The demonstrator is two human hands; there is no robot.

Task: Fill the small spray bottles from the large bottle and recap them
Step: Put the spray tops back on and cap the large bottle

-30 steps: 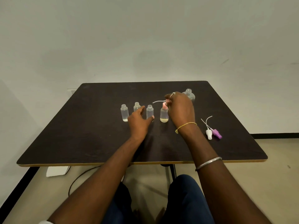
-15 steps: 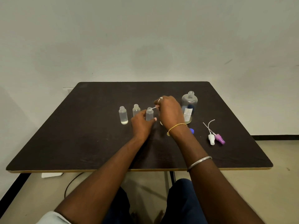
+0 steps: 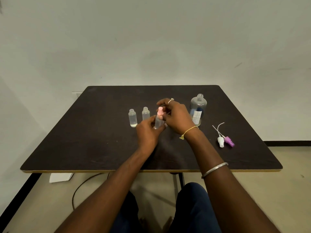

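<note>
The person sits at the near edge of a dark table [image 3: 84,148], both forearms reaching over it toward the middle. The left hand [image 3: 148,132] is wrapped round the body of a small clear bottle [image 3: 158,123] standing upright on the tabletop, thumb and fingers curled about it. The right hand [image 3: 177,117] comes in from the other side, its fingertips pinching the pink spray cap [image 3: 159,112] sitting on that bottle's neck; whether it is screwed home I can't tell. Just to the left stand two more small bottles, both uncapped: the far-left bottle [image 3: 133,118], with a little liquid at its bottom, and the second bottle [image 3: 145,113], its base hidden behind the left hand. The large bottle [image 3: 198,106] stands uncapped just beyond the right wrist. Further right, well apart from the hands and nearer the right edge, a white spray cap [image 3: 220,142] and a purple spray cap [image 3: 229,142] lie side by side, dip tubes pointing away from the person. A broad stretch of dark tabletop runs from the bottles out to the left edge, and another strip lies between the hands and the near edge. A dark cable [image 3: 79,189] loops on the floor below.
</note>
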